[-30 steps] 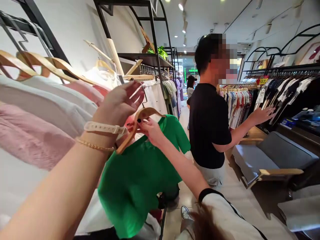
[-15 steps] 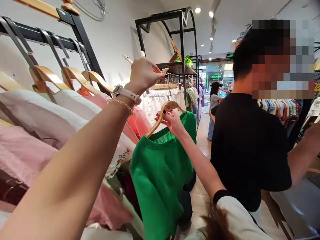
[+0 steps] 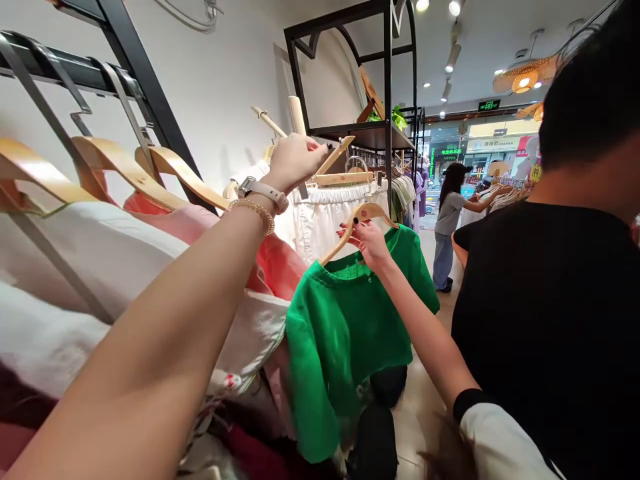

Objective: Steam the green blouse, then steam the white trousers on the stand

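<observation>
1. Half a second ago my left hand had its fingertips at the hook of the wooden hanger; now they are apart from it, above and to its left.
2. The green short-sleeved top hangs from that hanger in front of me, its hem now in view where the frame's bottom edge cut it off before.
3. The person in the black T-shirt fills more of the right side, cut off by the edge.
4. The hook is hard to make out against the white elastic-waist bottoms, which the top partly covers.
5. My left arm reaches forward, wrist bent, thumb and forefinger close together; I cannot tell whether they pinch anything.
6. My right hand is closed around the hanger's shoulder, forearm slanting up from below right.
</observation>
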The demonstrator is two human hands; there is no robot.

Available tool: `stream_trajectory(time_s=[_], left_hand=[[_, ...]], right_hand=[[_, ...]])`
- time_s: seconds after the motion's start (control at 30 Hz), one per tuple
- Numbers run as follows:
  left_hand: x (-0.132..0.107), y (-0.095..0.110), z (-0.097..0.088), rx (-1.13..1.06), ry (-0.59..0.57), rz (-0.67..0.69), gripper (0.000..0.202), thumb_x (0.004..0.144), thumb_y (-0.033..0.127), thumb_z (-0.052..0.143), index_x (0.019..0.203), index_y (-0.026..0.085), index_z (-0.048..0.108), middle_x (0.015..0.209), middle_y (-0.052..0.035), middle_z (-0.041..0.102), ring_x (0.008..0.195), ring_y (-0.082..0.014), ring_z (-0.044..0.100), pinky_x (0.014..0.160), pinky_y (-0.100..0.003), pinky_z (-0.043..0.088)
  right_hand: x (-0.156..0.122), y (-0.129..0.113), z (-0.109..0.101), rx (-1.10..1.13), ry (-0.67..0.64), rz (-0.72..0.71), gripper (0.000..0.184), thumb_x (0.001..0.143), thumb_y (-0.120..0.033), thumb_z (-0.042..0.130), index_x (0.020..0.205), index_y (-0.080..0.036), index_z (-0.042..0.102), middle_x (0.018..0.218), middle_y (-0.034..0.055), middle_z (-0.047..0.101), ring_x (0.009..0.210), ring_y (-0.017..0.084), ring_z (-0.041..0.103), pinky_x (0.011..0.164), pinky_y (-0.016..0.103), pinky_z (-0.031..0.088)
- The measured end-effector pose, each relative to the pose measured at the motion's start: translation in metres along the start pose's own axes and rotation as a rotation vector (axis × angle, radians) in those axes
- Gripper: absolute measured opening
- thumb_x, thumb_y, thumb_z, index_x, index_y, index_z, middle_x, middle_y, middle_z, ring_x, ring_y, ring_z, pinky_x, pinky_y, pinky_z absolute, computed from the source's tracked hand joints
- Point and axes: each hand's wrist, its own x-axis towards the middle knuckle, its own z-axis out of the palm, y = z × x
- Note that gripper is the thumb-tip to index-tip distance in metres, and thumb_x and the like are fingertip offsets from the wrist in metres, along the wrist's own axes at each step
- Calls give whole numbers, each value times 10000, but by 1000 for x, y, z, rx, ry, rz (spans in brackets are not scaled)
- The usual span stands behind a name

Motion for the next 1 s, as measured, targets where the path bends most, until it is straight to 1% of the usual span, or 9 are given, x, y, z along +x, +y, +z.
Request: stream_trajectory(time_s=[0.1, 0.2, 0.33, 0.43, 0.57, 0.67, 0.77, 0.9, 1.0], left_hand=[[21, -26, 20, 307, -82, 2, 286, 906, 299, 655, 1077, 84, 735, 1092, -127, 737, 1029, -220, 581, 1004, -374, 413], [37, -46, 45, 470, -174, 32, 307, 905, 331, 663, 1063, 70, 697, 1172, -152, 703, 1134, -254, 551, 1063, -436, 361], [51, -63, 72, 533, -218, -5, 301, 927, 390, 664, 874, 96, 633, 1102, -133, 699, 1177, -274, 558, 1093, -472, 294], [58, -70, 79, 509, -221, -57, 317, 926, 386, 672, 789, 116, 582, 1027, -102, 703, 1131, -247, 593, 1061, -430, 310], [68, -69, 79, 500, -196, -12, 277, 929, 383, 648, 891, 109, 626, 1054, -94, 701, 1129, -213, 588, 1040, -379, 309], [72, -61, 80, 525, -142, 25, 321, 943, 379, 597, 1041, 80, 665, 1104, -114, 693, 1139, -226, 589, 1044, -389, 300], [73, -51, 84, 547, -106, 32, 388, 940, 378, 582, 1137, 58, 680, 1152, -141, 688, 1141, -253, 598, 1004, -389, 338], [67, -41, 94, 554, -114, 84, 414, 924, 403, 603, 1149, 72, 707, 1141, -159, 702, 1116, -277, 623, 915, -382, 396], [58, -39, 107, 574, -156, 112, 385, 897, 386, 640, 1117, 82, 728, 1117, -192, 709, 1105, -312, 638, 898, -404, 418]], right_hand=[[19, -4, -23, 44, 90, -80, 232, 872, -345, 733, 930, -197, 564, 876, 16, 753, 744, 149, 738, 760, 276, 578], [30, -1, -44, 63, 143, -157, 253, 856, -367, 751, 911, -192, 577, 881, 20, 746, 735, 141, 730, 753, 274, 578], [39, 10, -63, 40, 157, -166, 330, 813, -426, 791, 923, -196, 581, 886, 43, 753, 802, 175, 743, 794, 318, 592], [44, 13, -69, 27, 137, -168, 372, 787, -451, 808, 935, -197, 580, 896, 51, 754, 817, 188, 747, 803, 334, 599], [47, 9, -73, 7, 119, -191, 392, 776, -459, 810, 944, -200, 567, 865, 43, 742, 786, 203, 750, 805, 372, 611], [49, 2, -75, 20, 113, -203, 384, 764, -427, 815, 962, -202, 576, 851, 39, 740, 772, 210, 746, 792, 390, 620], [52, -10, -75, 39, 100, -223, 334, 769, -383, 804, 954, -198, 598, 852, 36, 741, 732, 190, 729, 773, 376, 626], [66, -35, -71, 60, 124, -246, 178, 838, -304, 731, 910, -194, 611, 826, 24, 728, 709, 148, 701, 732, 306, 616], [89, -57, -66, 65, 140, -211, 70, 898, -249, 637, 900, -180, 624, 814, 18, 721, 681, 122, 684, 689, 258, 595]])
